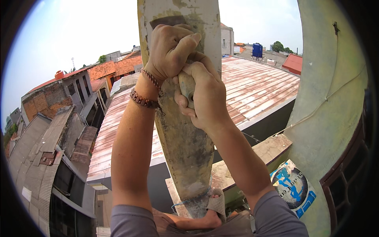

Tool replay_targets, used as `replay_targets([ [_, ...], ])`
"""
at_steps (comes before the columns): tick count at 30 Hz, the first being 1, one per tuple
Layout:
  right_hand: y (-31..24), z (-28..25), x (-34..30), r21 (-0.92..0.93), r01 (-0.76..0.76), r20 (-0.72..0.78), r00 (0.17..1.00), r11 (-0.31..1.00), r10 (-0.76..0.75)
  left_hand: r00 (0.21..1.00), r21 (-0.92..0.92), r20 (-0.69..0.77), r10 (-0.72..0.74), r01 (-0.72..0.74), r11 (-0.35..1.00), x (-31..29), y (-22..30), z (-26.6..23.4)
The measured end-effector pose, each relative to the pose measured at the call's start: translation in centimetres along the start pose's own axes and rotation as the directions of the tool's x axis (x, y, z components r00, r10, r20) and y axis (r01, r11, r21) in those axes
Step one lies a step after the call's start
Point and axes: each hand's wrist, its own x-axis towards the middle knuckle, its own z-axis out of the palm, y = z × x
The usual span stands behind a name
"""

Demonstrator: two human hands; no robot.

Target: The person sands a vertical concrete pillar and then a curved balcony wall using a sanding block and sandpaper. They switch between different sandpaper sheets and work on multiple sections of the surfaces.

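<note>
In front of me rises a pillar (185, 158) with worn, stained and peeling paint. Against its upper face lies the dark, wide blade of a scraper (167, 20); its pale wooden handle has a hole in the butt end. My right hand (207, 93) is wrapped round the lower part of that handle. Just above, my left hand (170, 49) is closed over the tool between blade and handle, its thumb lying across the top. Two bracelets (144, 98) circle my left wrist. The neck of the scraper is hidden under my fingers.
A ledge (252, 154) runs by the pillar's foot, where a blue string (179, 203) is tied. My sandalled foot (213, 217) is beside it. Rusty metal roofing (264, 89) lies beyond. A cable (308, 118) crosses the right wall, above a white-and-blue bag (292, 185).
</note>
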Motion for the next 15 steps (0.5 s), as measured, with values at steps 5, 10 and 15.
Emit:
replay_targets([
  [5, -0.2, -0.9, -0.8, -0.061, -0.033, -0.012, 0.999, 0.998, 0.032, 0.995, -0.097, 0.050, -0.087, 0.092, 0.991, -0.1, 0.8, 0.2],
  [10, -0.6, 0.0, 0.2, -0.039, -0.012, -0.023, 1.000, 0.999, 0.011, 0.979, 0.057, 0.096, 0.181, -0.187, 0.981, 0.5, -1.1, -0.8],
  [15, 0.5, -0.7, -0.9, -0.041, -0.043, 0.042, 0.998, 0.998, 0.044, 0.981, -0.064, 0.121, -0.154, 0.162, 0.985, -1.0, 1.2, -1.1],
])
